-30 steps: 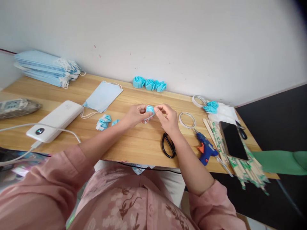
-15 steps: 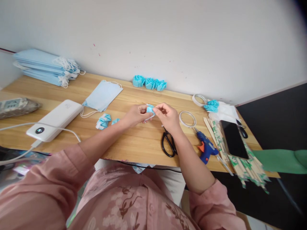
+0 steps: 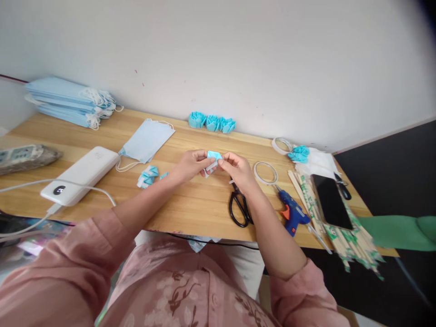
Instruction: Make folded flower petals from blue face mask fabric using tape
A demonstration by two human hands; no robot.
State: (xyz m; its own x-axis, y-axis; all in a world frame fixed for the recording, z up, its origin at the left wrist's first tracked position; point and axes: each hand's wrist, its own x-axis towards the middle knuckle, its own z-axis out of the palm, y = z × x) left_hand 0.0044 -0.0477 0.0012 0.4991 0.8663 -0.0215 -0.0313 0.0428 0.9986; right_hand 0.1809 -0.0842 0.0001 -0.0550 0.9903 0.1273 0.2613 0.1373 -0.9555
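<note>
Between both hands is a small folded blue piece (image 3: 214,156) with a white strip along its lower edge. My left hand (image 3: 193,164) is closed on its left side, thumb on the front. My right hand (image 3: 236,169) pinches the right side between thumb and fingers. Black-handled scissors (image 3: 238,209) lie below my right hand, their blades partly hidden by it. Left of my left forearm, several folded blue pieces with white strips (image 3: 148,175) rest on the wooden table (image 3: 190,204); another is mostly covered by the forearm.
Three blue folded flowers (image 3: 212,122) line the wall; another flower (image 3: 299,154) sits right. Blue face masks (image 3: 68,101) are stacked left, near a loose mask (image 3: 148,141) and a power bank (image 3: 80,176). Tape rolls (image 3: 265,181), a glue gun (image 3: 291,210), wrapped chopsticks (image 3: 347,245) and a phone (image 3: 331,200) lie right.
The folded piece has turned in my fingers, so more of its blue face and the white strip show. Both hands stay close together on it. The view has tilted slightly up.
</note>
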